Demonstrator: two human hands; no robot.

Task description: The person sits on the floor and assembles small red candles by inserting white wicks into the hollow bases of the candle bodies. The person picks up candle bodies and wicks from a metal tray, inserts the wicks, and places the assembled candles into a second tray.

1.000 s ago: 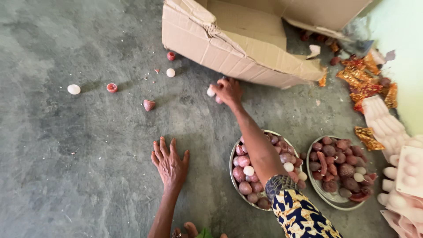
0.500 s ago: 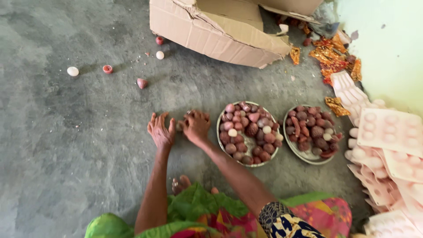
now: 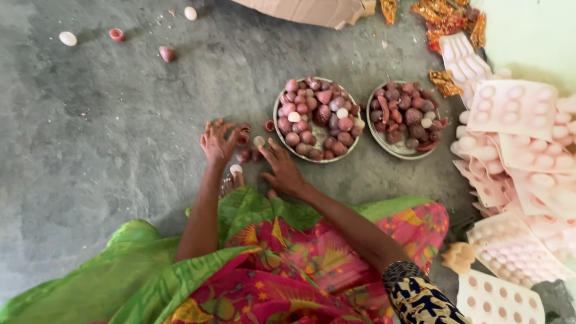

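Reddish pieces [image 3: 243, 156] half-hidden beneath left hand [image 3: 217, 144].

A rough grey concrete floor [image 3: 108, 156] is seen across nearly the whole view, mottled with paler scuffs and specks of debris. Soft daylight is spread evenly over it, and only faint shadows are cast. At the top edge, the torn corner of a brown cardboard box [image 3: 312, 9] is caught just inside the frame. To its right, crumpled gold and red foil wrappers [image 3: 447, 21] are scattered on the floor against a pale green wall [image 3: 534, 36]. Along the right side, pale pink moulded trays [image 3: 522, 138] with round cups are heaped in an untidy, overlapping pile, and a few more are laid flat at the lower right corner.
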